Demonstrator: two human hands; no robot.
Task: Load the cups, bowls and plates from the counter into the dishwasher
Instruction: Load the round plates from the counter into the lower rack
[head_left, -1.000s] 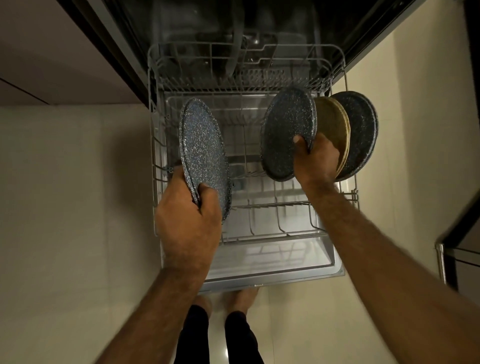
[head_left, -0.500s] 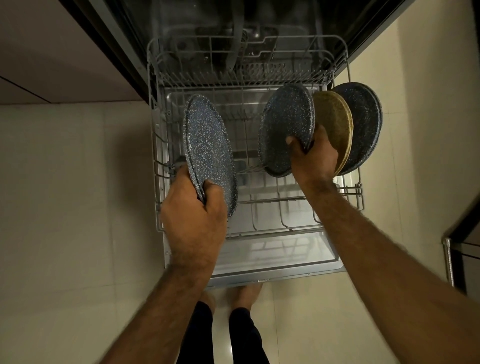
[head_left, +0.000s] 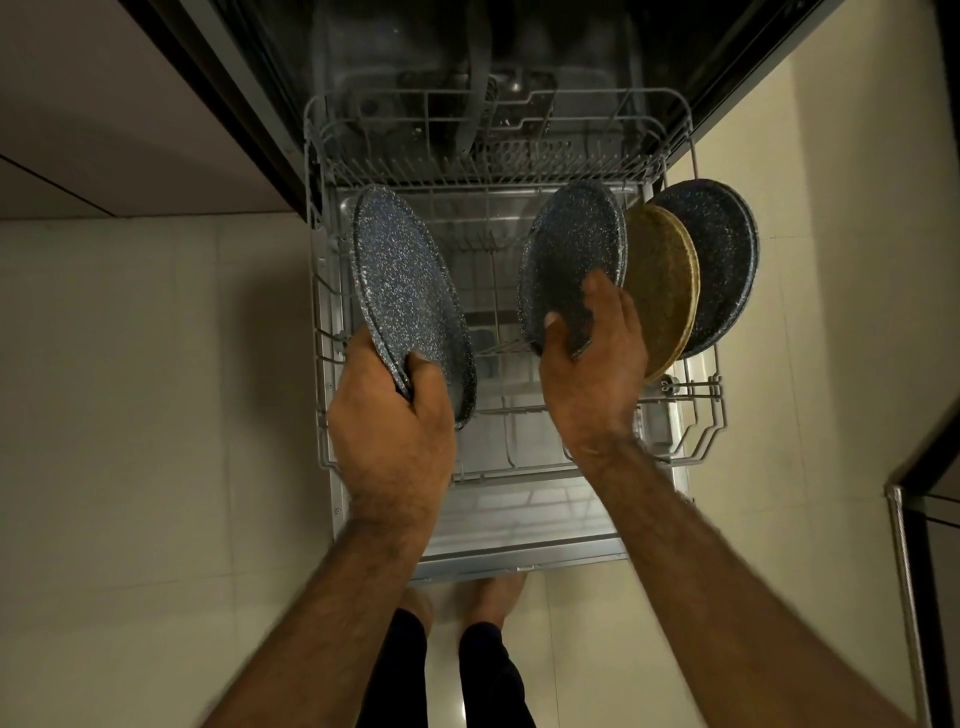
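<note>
No brand, label or writing is legible anywhere on the dishwasher or the plates.

Plate count: four in view. Three are dark blue with pale speckles, one is mustard yellow.

The lower rack (head_left: 696, 415) is sitting pulled out over the open dishwasher door (head_left: 519, 525); the wire upper rack (head_left: 498, 140) is showing above it at the mouth of the tub.

The left hand (head_left: 389, 431) is gripping the first speckled plate (head_left: 400, 280) by its lower rim, thumb on the face, fingers curled behind. This plate is standing on edge, tilted, over the left side of the lower rack. Whether its rim is resting in the tines cannot be told.

The right hand (head_left: 592, 374) is clasping the second speckled plate (head_left: 571, 254) at its lower edge, thumb across the front, fingers wrapped behind. The plate is standing upright right of the rack's centre.

The yellow plate (head_left: 660, 280) is standing just behind the second plate, overlapping it, near the right edge of the rack. The third speckled plate (head_left: 717, 260) is standing behind the yellow one, at the right edge.

Both forearms are reaching down from the bottom of the view. Two bare feet (head_left: 498, 597) are showing on the pale tiled floor (head_left: 156, 415) below the door's near edge.
</note>
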